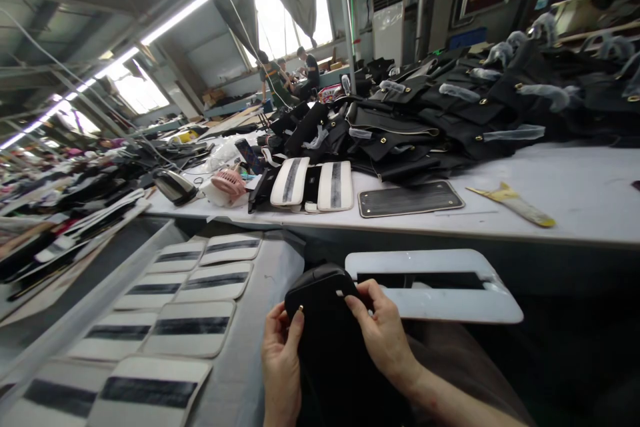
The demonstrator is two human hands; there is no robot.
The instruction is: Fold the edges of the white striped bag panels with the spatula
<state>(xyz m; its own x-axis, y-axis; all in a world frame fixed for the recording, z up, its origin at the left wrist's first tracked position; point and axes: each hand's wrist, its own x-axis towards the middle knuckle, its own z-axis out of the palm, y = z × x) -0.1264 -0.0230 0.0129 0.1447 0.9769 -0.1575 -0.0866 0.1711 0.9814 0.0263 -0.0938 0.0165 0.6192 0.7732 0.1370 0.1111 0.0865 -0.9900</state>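
At the bottom centre of the frame, the left hand (pixel 281 353) and the right hand (pixel 383 333) both gripped a black rounded leather panel (pixel 320 320), thumbs pinching its upper edge. Holding it flat and taut between both thumbs looked the surest way to keep its edges aligned. At lower left lay eight white rounded pads with a black centre stripe (pixel 193 327) in two columns; two more such pads sat mid-frame on the grey workbench (pixel 575 193).
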